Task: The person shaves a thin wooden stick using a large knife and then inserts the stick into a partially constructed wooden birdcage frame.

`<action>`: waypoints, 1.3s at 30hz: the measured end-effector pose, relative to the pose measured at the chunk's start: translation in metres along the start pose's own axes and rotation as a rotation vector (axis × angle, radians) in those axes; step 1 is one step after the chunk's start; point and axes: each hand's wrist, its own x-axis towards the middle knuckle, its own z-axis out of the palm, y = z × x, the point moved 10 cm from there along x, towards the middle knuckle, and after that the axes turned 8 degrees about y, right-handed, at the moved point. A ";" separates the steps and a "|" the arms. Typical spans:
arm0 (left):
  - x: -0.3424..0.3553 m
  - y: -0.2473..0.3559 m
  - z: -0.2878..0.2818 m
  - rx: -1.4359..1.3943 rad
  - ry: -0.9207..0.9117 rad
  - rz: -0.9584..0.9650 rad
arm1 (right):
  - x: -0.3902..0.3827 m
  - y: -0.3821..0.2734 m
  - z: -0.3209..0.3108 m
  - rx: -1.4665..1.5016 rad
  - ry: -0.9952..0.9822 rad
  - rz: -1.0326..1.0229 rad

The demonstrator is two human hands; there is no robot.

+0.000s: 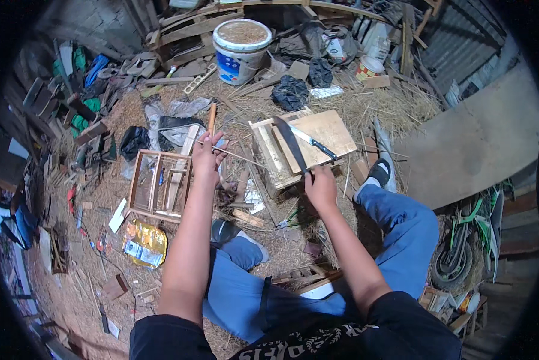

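My left hand is raised at the middle left, with a thin wooden stick pinched in its fingers. The stick slants right toward a low wooden box or stand. My right hand is closed on the handle of a machete, whose dark blade points away from me across the stand's top. Beside that blade a knife with a black handle lies on a pale wooden board. Left of my left forearm sits a small wooden frame with thin bars.
A white and blue bucket stands at the back. Pliers with green handles lie near my feet. A gold packet is at the left. At the right are a large board and a green motorbike. Straw and wood scraps cover the ground.
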 end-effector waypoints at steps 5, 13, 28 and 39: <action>-0.013 0.028 -0.018 -0.017 -0.040 0.028 | -0.012 -0.055 0.054 0.935 -0.481 0.403; -0.029 0.046 -0.027 -0.048 -0.105 0.042 | -0.039 -0.094 0.073 0.877 -0.543 0.211; -0.082 0.064 -0.081 0.068 -0.024 -0.001 | -0.084 -0.117 0.074 1.044 -0.590 0.348; -0.086 0.051 -0.104 0.802 0.176 0.246 | -0.103 -0.084 0.063 1.002 -0.481 0.500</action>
